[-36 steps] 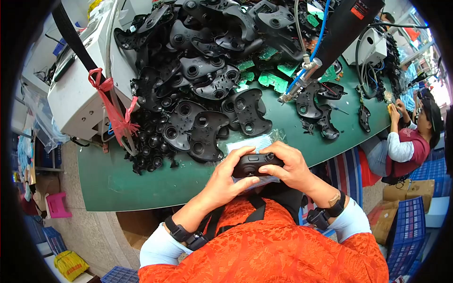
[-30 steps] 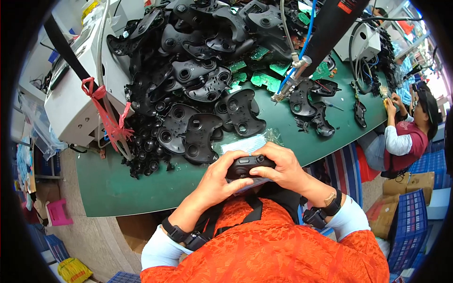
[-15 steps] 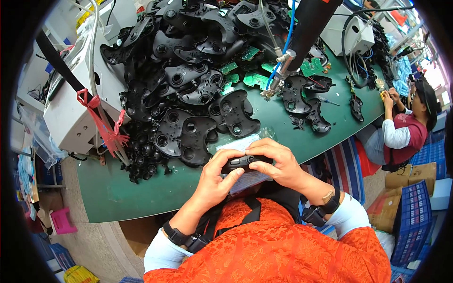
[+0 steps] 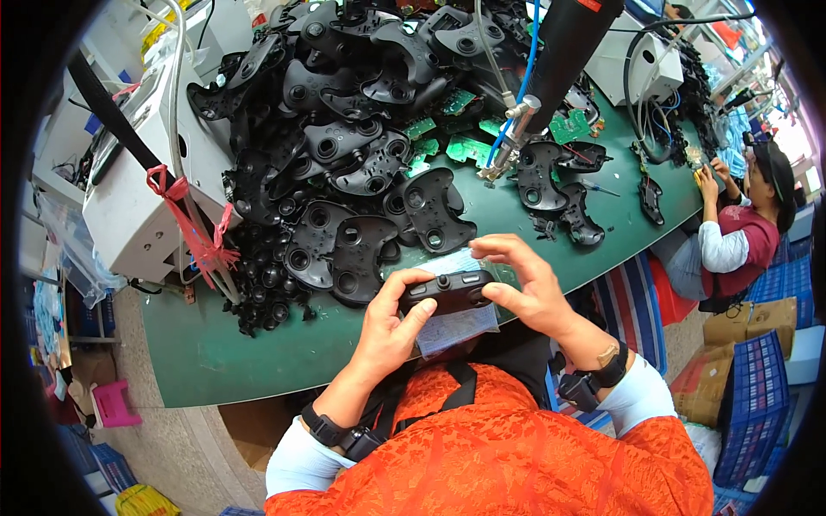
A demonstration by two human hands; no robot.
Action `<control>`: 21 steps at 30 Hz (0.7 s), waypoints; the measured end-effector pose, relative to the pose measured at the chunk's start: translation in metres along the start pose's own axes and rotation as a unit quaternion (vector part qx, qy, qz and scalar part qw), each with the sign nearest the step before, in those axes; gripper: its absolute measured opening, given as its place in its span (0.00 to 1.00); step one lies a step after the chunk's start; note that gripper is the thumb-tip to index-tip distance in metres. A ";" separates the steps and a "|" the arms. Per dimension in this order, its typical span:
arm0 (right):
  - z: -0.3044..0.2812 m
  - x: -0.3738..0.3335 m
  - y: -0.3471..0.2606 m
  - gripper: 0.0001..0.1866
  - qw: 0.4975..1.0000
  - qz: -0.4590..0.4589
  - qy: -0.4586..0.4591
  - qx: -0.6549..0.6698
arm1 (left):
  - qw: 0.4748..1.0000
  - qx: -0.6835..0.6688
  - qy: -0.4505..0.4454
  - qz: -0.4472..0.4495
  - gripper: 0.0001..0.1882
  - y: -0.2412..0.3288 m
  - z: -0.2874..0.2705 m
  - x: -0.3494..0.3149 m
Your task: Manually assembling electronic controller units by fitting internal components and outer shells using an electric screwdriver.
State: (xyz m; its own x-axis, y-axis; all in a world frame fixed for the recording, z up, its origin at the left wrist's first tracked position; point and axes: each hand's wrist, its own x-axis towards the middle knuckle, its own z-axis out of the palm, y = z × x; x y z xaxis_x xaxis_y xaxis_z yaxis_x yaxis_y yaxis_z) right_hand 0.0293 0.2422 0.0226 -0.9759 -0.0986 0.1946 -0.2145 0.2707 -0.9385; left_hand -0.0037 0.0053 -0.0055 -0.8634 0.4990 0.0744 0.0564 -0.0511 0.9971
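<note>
Head view, from where I stand: one black game controller, held before the wearer's chest above the near edge of a green worktable. Left hand: closed around the controller's left end, thumb laid along the near face. Right hand: opened, fingers lifted and spread on the far side, thumb tip at the controller's right end; whether it touches, I cannot tell. Below the controller, one pale blue sheet in clear film. Just beyond the hands, several black controller shells lying flat, recesses up; behind and to the left, a large heap of the same shells, overlapping at all angles. At the heap's near left foot, a cluster of small round black parts. At its right side, green circuit boards, loosely scattered. Right of these, a metal nozzle beside a blue tube and a thick black arm; near it, a few more loose shell pieces. Far left, one white machine housing, with red plastic ribbon knotted round the pole before it. Far right, one seated co-worker in a maroon vest, both hands raised at the table's edge.
</note>
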 end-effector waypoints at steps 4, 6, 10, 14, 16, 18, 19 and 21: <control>-0.012 -0.017 0.003 0.30 0.998 0.034 -0.028 -0.050 | 0.996 -0.078 0.024 -0.021 0.17 -0.003 -0.004 0.000; -0.009 -0.020 0.009 0.31 0.996 0.051 -0.044 -0.053 | 0.989 -0.137 0.033 -0.049 0.17 -0.001 -0.002 0.001; -0.002 -0.019 0.010 0.26 0.994 0.096 -0.040 -0.029 | 0.980 -0.180 0.042 -0.070 0.17 -0.011 0.000 0.002; -0.002 -0.017 0.018 0.19 0.978 0.183 -0.019 0.102 | 0.963 -0.189 0.022 -0.192 0.19 -0.019 -0.010 0.012; -0.003 -0.013 0.016 0.18 0.955 0.242 0.003 0.169 | 0.951 -0.200 0.000 -0.237 0.21 -0.004 -0.015 0.017; -0.008 -0.010 0.019 0.18 0.944 0.263 0.016 0.197 | 0.947 -0.185 -0.047 -0.259 0.29 0.012 -0.014 0.018; -0.010 -0.009 0.020 0.18 0.932 0.284 0.026 0.225 | 0.947 -0.184 -0.047 -0.260 0.29 0.011 -0.013 0.017; -0.011 -0.010 0.023 0.16 0.925 0.295 0.023 0.238 | 0.945 -0.174 -0.079 -0.267 0.31 0.005 -0.013 0.014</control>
State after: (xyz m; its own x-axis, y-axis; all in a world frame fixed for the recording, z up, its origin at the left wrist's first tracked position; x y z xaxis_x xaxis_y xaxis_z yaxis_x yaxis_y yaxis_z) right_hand 0.0334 0.2597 0.0025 -0.9208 -0.0248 -0.3893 0.3868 -0.1886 -0.9027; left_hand -0.0218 0.0011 0.0006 -0.6352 0.6559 -0.4078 -0.5575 -0.0240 0.8298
